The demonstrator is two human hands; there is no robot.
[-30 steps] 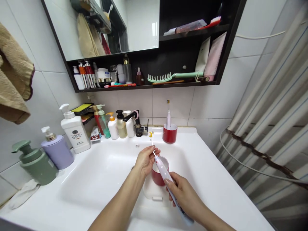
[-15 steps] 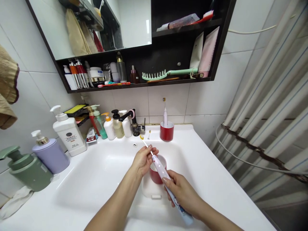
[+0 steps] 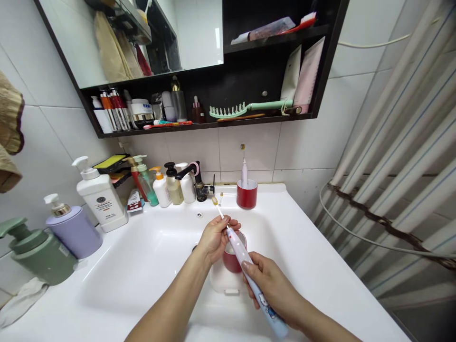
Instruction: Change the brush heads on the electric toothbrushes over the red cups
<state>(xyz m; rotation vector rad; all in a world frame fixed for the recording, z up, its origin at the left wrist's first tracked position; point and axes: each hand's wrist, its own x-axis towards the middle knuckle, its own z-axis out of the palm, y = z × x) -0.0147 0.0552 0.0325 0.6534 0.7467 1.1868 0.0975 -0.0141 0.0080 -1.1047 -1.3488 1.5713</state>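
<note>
An electric toothbrush (image 3: 236, 242) with a pink and pale blue handle is held over the sink, its head pointing up and away. My right hand (image 3: 270, 280) wraps round the handle. With thumb and fingers, my left hand (image 3: 215, 237) pinches the white neck of the brush head (image 3: 214, 201), just above the handle; a narrow dark gap shows between neck and handle. Below and behind the handle, a red cup (image 3: 232, 262) stands on a white soap-dish-like piece (image 3: 225, 284) in the sink.
A second red cup (image 3: 247, 195) holding a toothbrush stands on the back rim, right of the black faucet (image 3: 201, 183). A small brush head lies between them. Several pump bottles (image 3: 103, 202) line the left side; a cabinet (image 3: 199, 126) hangs above.
The brush head has shifted slightly right and has turned about its length. A dark gap now shows between neck and handle. Both hands have moved slightly right.
</note>
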